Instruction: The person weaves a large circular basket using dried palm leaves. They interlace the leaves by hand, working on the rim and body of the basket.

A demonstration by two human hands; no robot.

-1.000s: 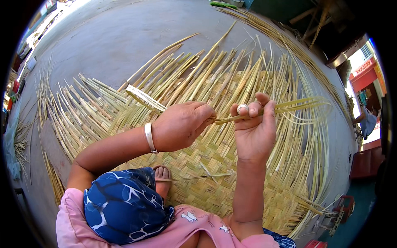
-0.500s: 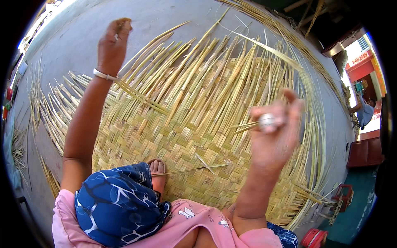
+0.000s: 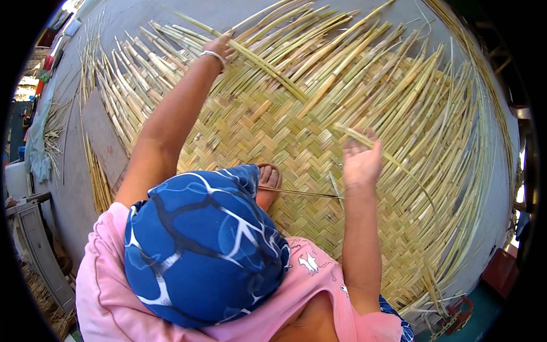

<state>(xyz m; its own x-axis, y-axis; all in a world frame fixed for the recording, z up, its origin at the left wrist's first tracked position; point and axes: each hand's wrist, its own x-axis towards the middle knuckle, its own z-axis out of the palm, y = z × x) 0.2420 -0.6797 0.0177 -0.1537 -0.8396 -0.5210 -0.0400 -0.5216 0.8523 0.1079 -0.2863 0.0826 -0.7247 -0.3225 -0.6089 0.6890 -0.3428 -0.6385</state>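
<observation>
Mat (image 3: 273, 134), part woven, with loose canes (image 3: 336, 60)

Location: spread on the floor (image 3: 134, 17) in front of where I stand. Herringbone weave nearest the knee (image 3: 199, 245); unwoven canes fan out beyond and to both sides. Sandalled foot (image 3: 268, 176) on the weave.

Left hand (image 3: 219, 47): arm stretched to the far left, a bangle (image 3: 213, 55) at the wrist, fingers among the canes. Slanting strip (image 3: 279, 80) just beside it. Whether anything is gripped, I cannot tell.

Right hand (image 3: 363, 162): raised above the weave, palm showing, fingers partly curled, not clenched. Long strip (image 3: 411, 174) crosses the fingers beside the thumb, its tail arching to the right; pinched or merely lying there, I cannot tell.

Handling, by my judgement: long strip light, springy, readily bent, apt to whip at the tail or split if creased sharply; edges perhaps keen on skin. Best held flat between thumb and fingers, well in from the tip. Canes stiffer, to be lifted near the weave. Mat broad and floppy; best shifted by two well-parted handfuls of finished weave, never by loose ends.
</observation>
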